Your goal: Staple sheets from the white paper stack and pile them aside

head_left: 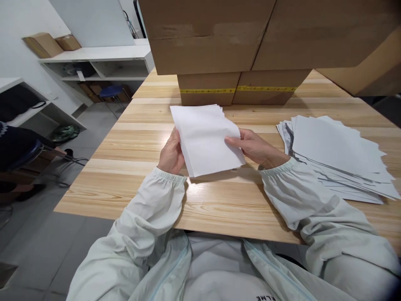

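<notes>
A small stack of white paper sheets (pixel 205 138) is held between both hands above the wooden table (pixel 150 138). My left hand (pixel 171 154) grips the stack's left edge, thumb on top. My right hand (pixel 252 146) pinches the right edge with its fingers on the top sheet. The stack's lower edge rests near the tabletop. Both arms wear pale green sleeves.
A spread pile of white printed sheets (pixel 335 154) lies at the right. Stacked cardboard boxes (pixel 225 50) with yellow tape stand at the far side of the table. White shelves (pixel 100 62) and a blue stool (pixel 111 92) are at the left, beyond the table edge.
</notes>
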Action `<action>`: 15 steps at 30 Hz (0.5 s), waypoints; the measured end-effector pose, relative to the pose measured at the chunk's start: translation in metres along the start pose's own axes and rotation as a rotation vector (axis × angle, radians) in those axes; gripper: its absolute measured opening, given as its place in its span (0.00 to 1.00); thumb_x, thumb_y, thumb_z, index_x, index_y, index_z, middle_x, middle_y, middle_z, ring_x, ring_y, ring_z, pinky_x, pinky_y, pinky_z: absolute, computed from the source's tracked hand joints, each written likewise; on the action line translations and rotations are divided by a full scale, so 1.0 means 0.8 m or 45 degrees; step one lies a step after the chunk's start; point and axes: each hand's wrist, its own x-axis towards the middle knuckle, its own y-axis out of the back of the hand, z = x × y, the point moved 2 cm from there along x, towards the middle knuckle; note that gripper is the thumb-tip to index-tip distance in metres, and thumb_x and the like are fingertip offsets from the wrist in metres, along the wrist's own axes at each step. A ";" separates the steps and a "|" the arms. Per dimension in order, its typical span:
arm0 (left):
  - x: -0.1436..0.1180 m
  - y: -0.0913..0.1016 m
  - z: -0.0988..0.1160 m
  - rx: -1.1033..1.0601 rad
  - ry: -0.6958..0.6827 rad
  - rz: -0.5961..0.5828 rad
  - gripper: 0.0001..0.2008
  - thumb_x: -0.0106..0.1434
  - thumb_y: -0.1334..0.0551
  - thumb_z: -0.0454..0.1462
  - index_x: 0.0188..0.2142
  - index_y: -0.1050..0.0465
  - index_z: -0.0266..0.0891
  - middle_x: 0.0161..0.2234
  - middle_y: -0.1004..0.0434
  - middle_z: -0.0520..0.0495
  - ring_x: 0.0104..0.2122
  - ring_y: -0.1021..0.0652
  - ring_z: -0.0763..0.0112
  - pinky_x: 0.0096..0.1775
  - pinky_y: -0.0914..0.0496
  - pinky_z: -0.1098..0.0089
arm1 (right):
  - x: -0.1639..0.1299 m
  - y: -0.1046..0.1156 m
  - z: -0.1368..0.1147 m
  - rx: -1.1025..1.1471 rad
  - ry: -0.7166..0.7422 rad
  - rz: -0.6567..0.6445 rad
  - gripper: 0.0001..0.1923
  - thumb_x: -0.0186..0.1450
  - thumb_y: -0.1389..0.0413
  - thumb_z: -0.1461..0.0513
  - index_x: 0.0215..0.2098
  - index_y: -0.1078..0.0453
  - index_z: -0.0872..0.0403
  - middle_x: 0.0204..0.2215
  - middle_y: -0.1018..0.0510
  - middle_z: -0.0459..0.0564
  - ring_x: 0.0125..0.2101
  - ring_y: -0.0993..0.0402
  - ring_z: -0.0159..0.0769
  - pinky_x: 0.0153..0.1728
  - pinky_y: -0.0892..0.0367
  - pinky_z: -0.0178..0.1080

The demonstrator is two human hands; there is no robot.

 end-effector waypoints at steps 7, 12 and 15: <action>-0.007 -0.006 -0.019 -0.558 0.254 0.264 0.16 0.61 0.31 0.46 0.44 0.23 0.41 0.47 0.17 0.48 0.50 0.19 0.65 0.48 0.23 0.71 | 0.002 0.015 -0.011 -0.434 0.216 0.485 0.22 0.66 0.45 0.44 0.32 0.28 0.54 0.30 0.21 0.48 0.31 0.25 0.39 0.30 0.32 0.39; -0.006 -0.006 -0.015 -0.548 0.175 0.323 0.16 0.59 0.29 0.47 0.41 0.23 0.40 0.44 0.16 0.48 0.47 0.19 0.67 0.48 0.24 0.72 | -0.011 0.053 -0.056 -0.338 0.826 1.040 0.15 0.66 0.43 0.47 0.32 0.32 0.50 0.37 0.22 0.50 0.38 0.26 0.38 0.39 0.31 0.43; -0.006 -0.007 -0.014 -0.534 0.162 0.311 0.17 0.58 0.29 0.48 0.41 0.23 0.40 0.43 0.16 0.47 0.47 0.19 0.66 0.48 0.24 0.72 | -0.015 0.065 -0.077 -0.126 0.902 0.946 0.17 0.64 0.43 0.44 0.38 0.32 0.47 0.42 0.23 0.50 0.45 0.25 0.41 0.38 0.30 0.44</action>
